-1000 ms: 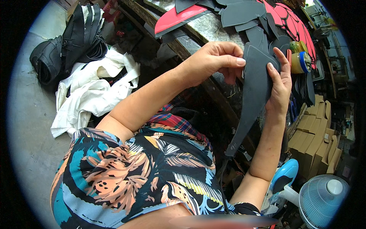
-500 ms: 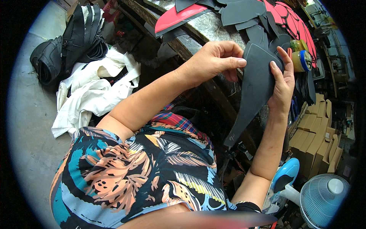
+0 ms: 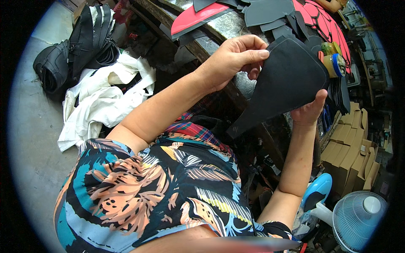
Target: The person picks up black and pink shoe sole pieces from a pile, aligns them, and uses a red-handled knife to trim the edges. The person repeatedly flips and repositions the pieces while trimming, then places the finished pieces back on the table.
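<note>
Dark pieces (image 3: 270, 14) and a jar (image 3: 337, 65) crowd your black sheet (image 3: 291, 78)
Your left hand (image 3: 239, 58) pinches its upper left edge; your right hand (image 3: 309, 110) meets its lower right, whether gripping I cannot tell

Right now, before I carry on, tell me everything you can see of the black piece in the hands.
The black piece is a thin, matt sheet, perhaps leather or synthetic. Broad at the top, it tapers to a narrow tip at lower left. A faint pale line runs just inside its upper edge, and a small pale mark sits near the tip. It is held up, slanting, by the table. The left hand pinches its upper left corner; the right hand is at its lower right edge, partly hidden behind it.
</note>
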### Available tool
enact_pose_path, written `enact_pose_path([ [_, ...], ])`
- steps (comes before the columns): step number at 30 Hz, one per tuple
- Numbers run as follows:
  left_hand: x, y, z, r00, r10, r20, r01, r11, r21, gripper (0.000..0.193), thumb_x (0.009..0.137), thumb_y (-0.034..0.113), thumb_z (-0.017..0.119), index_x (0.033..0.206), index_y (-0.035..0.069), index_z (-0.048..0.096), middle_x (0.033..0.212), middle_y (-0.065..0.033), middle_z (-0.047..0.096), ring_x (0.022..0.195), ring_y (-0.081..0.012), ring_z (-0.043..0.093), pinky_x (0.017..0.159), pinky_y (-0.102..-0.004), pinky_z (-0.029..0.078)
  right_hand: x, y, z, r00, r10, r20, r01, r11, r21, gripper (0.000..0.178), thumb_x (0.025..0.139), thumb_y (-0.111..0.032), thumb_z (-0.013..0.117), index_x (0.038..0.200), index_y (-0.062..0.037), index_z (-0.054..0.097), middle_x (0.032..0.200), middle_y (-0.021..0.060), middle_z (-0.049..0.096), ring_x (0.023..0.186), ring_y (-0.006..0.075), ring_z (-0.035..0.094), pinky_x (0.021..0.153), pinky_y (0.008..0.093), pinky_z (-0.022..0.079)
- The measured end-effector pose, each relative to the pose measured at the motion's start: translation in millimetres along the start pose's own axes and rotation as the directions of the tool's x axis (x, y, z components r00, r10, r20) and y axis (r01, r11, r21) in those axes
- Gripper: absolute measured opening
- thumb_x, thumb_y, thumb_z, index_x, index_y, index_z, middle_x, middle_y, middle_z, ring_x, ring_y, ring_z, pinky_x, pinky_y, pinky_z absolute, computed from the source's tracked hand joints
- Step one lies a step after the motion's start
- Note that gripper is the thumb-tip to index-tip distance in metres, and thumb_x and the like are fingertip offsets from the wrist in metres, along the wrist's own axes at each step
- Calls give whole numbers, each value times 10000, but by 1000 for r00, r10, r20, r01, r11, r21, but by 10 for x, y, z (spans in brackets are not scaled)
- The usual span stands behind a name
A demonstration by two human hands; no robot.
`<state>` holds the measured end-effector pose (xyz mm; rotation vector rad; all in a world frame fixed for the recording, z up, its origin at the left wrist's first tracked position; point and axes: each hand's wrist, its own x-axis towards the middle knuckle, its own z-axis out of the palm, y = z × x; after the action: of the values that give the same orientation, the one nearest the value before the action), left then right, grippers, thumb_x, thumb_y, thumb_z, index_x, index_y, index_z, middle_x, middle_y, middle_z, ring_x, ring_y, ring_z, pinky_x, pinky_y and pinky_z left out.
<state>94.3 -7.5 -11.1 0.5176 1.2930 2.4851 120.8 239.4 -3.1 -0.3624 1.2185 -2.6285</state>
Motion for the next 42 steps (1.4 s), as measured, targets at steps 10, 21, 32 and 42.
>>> enact_pose_path([
  [10, 20, 5, -1, 981, -71, 180, 107, 974, -200, 144, 967, 194, 579, 910, 70, 625, 707, 8, 590, 599, -63, 540, 524, -211, 413, 167, -6, 291, 979, 3, -202, -95, 888, -449, 254, 892, -94, 679, 1115, 24, 645, 1013, 98, 705, 893, 191, 694, 798, 334, 563],
  [21, -8, 32, 5, 992, 78, -102, -35, 928, 372, 222, 965, 230, 622, 956, 11, 659, 734, -14, 631, 618, -67, 599, 590, -220, 508, 220, 1, 205, 957, -86, -278, -47, 897, -439, 298, 913, -72, 660, 1189, 30, 609, 1093, 114, 685, 963, 205, 679, 840, 339, 557],
  [32, -35, -28, 62, 953, 263, -152, -141, 826, 546, 203, 854, 146, 744, 951, -31, 734, 796, -99, 725, 662, -100, 655, 611, -236, 528, 210, 18, 287, 939, -182, -293, 11, 864, -503, 314, 911, -79, 676, 1199, 26, 610, 1115, 113, 687, 987, 205, 676, 877, 347, 543],
  [42, 24, -48, 26, 970, 205, -132, -102, 834, 542, 150, 891, 124, 702, 954, -12, 716, 796, -18, 678, 681, -54, 607, 598, -202, 497, 202, 16, 275, 944, -221, -244, 53, 834, -550, 279, 900, -63, 689, 1164, 10, 637, 1089, 105, 695, 960, 191, 681, 855, 328, 546],
])
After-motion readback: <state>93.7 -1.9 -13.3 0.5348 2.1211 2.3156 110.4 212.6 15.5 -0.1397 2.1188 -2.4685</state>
